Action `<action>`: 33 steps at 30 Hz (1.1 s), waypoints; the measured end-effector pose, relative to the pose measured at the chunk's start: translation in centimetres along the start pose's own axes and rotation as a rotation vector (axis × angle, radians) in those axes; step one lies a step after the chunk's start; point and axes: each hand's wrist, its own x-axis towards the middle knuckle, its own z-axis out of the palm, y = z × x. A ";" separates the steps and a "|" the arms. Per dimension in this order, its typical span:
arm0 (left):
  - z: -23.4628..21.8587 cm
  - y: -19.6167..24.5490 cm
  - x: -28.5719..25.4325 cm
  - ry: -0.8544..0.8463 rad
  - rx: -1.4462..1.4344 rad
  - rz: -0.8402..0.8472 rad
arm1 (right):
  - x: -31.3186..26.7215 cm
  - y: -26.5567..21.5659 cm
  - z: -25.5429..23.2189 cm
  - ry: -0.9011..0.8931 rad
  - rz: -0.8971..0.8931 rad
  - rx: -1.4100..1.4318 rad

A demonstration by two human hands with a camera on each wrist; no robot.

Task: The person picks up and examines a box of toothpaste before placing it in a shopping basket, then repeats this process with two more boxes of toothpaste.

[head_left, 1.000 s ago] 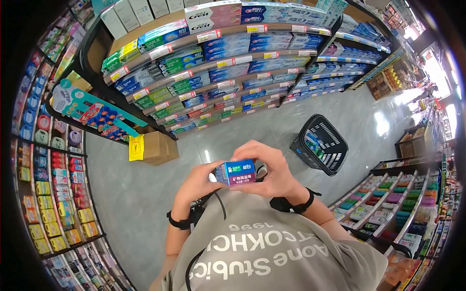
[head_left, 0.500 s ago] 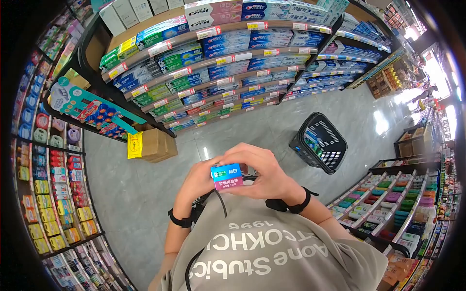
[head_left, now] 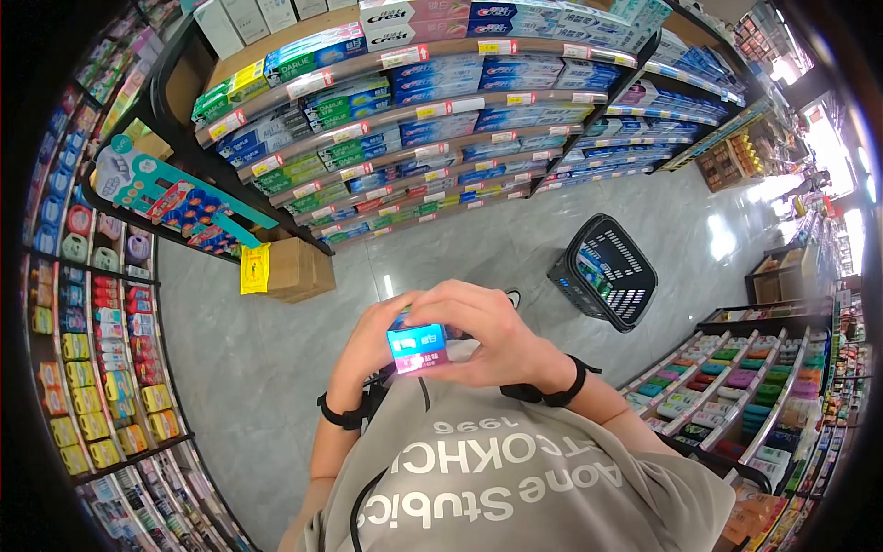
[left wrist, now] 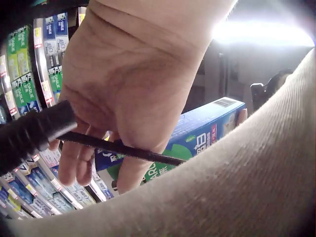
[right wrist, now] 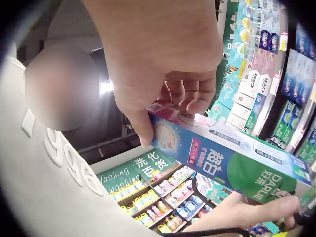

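Observation:
A Darlie toothpaste box (head_left: 417,348), blue, green and purple, is held between both hands in front of the chest in the head view. My right hand (head_left: 483,331) grips one end, its thumb on one side and curled fingers on the other. My left hand (head_left: 370,336) holds the opposite end, and in the right wrist view its thumb (right wrist: 276,208) lies on the green Darlie face. The long printed side of the box (right wrist: 217,158) shows fully in that view. In the left wrist view, the palm hides part of the box (left wrist: 207,123).
Shelves of toothpaste boxes (head_left: 432,78) stand ahead. A black shopping basket (head_left: 635,271) with boxes inside sits on the floor to the right. A cardboard carton (head_left: 303,271) with a yellow packet stands left, and a rack of folded goods (head_left: 736,377) lies at right.
Both hands have shifted the toothpaste box leftward and slightly down, turning it so glare covers its end lettering. Both hands keep hold of it. The basket stays in place.

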 end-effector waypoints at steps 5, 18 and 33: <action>-0.2 -0.8 -0.1 0.027 0.052 0.040 | 0.3 0.2 0.3 -0.018 -0.011 -0.006; -0.9 -1.2 0.0 0.102 0.010 0.028 | 1.0 0.5 0.3 -0.066 0.036 0.012; -3.4 0.1 -0.8 0.845 0.470 0.294 | -4.6 6.8 -2.7 0.171 0.720 0.759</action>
